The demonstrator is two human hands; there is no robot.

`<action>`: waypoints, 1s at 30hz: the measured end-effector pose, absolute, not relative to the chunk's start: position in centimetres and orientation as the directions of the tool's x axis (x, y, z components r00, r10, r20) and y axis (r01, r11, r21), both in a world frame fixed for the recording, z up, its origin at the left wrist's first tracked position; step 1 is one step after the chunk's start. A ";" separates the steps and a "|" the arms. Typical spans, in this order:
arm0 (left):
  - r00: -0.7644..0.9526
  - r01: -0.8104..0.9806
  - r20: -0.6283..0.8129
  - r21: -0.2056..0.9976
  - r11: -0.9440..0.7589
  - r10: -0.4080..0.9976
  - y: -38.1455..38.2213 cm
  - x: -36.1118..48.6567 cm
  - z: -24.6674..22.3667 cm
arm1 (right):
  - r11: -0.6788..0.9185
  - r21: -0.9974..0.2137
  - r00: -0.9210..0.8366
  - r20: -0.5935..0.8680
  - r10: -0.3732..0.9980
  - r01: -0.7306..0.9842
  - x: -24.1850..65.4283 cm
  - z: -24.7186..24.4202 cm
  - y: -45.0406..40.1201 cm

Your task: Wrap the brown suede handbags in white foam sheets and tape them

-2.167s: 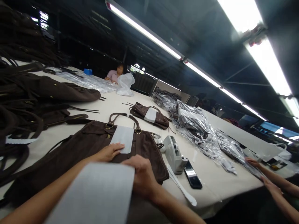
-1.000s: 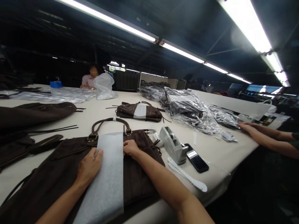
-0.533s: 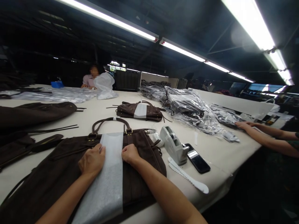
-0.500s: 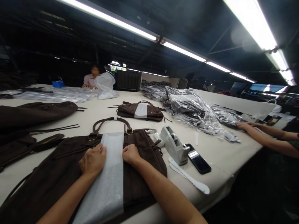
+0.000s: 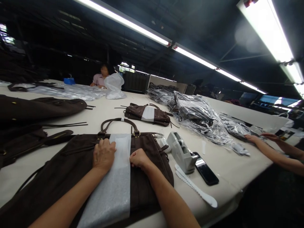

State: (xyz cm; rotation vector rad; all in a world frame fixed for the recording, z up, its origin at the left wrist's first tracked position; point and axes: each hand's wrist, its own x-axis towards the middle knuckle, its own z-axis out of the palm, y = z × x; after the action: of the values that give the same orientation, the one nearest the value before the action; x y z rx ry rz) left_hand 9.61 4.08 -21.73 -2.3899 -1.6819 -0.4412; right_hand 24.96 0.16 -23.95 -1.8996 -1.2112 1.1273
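The left hand [image 5: 104, 155], its grip unclear, rests on a long translucent white strip [image 5: 116, 186] whose right edge the right hand [image 5: 140, 159] pinches, apparently to hold it flat across the dark brown fabric handbag [image 5: 141, 188] lying on the cream tabletop [image 5: 226, 166].

The dark brown bag [image 5: 142, 187] lies flat on the pale table [image 5: 102, 109], its handles [image 5: 130, 122] arching beyond 2 brass-toned buckles [image 5: 136, 133]. A whitish sheet [image 5: 116, 183] — long, slightly see-through — runs from between those buckles down the bag's upper face.
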 end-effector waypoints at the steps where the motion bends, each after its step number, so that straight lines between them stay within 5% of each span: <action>1: 0.334 0.933 0.364 0.005 -0.360 0.870 3.9 9.6 -21.5 | -0.395 -0.826 0.215 -0.334 0.918 0.402 25.0 -24.0 0.2; 7: 0.475 0.861 0.322 0.021 -0.508 0.819 3.9 9.6 -21.4 | -0.389 -0.814 0.217 -0.325 0.921 0.432 25.0 -24.4 0.3; 20: 0.508 0.825 0.143 0.201 -0.528 0.849 2.4 11.2 -23.7 | -0.356 -0.763 0.197 -0.297 0.934 0.540 26.1 -22.8 -1.2; 22: 0.509 0.820 0.119 0.235 -0.523 0.852 2.3 11.0 -24.2 | -0.325 -0.734 0.289 -0.181 0.940 0.596 26.3 -22.1 -1.9; 24: 0.511 0.811 0.106 0.270 -0.519 0.853 2.5 10.8 -24.5 | -0.192 -0.698 0.353 0.093 0.931 0.690 26.2 -21.7 -2.5; 27: 0.515 0.796 0.113 0.304 -0.523 0.850 2.6 10.5 -25.0 | 0.112 -0.589 0.217 0.459 0.862 0.801 25.5 -21.9 -2.8; 30: 0.510 0.792 0.139 0.307 -0.527 0.849 2.6 10.5 -25.5 | 0.127 -0.586 0.178 0.435 0.883 0.800 25.0 -22.7 -1.6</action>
State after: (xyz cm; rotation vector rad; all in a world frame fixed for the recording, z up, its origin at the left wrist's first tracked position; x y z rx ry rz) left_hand 10.48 2.55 -25.46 -2.9037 -1.6001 -0.4609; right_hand 25.02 -1.62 -22.67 -1.6705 -1.6211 0.1328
